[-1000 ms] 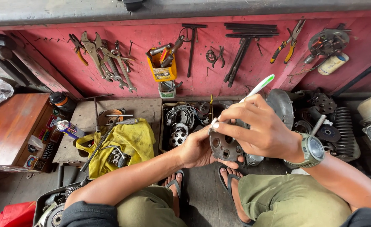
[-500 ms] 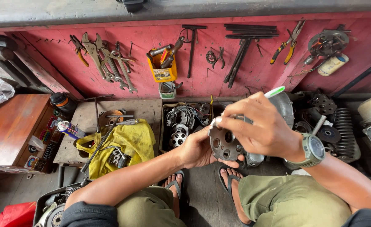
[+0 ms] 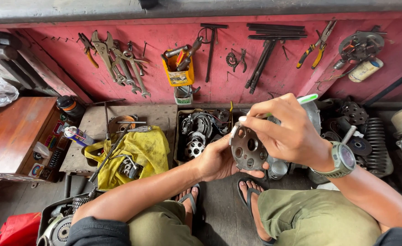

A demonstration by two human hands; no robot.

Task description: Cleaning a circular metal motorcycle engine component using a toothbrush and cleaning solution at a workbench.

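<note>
Two hands meet over one part in the head view: the left hand (image 3: 217, 161) cradles a round grey metal plate (image 3: 248, 149) with several holes from below and behind, fingers closed around its lower rim, while the right hand (image 3: 292, 132) closes over its top edge and pinches a slim tool with a green-and-white handle (image 3: 306, 99) whose tip is hidden behind the fingers. The plate sits upright, just above the person's knees and sandalled feet, in front of a box of clutch parts (image 3: 196, 132). To the left lie a yellow cloth (image 3: 139, 150) and a spray can (image 3: 77, 135); pliers and wrenches hang on the red wall (image 3: 283, 68) behind. A watch (image 3: 344, 159) sits on the right wrist. Doing this step well would seem to call for a firm left grip so the plate cannot rotate, with the tool kept square to the plate face and pressed gently.
</note>
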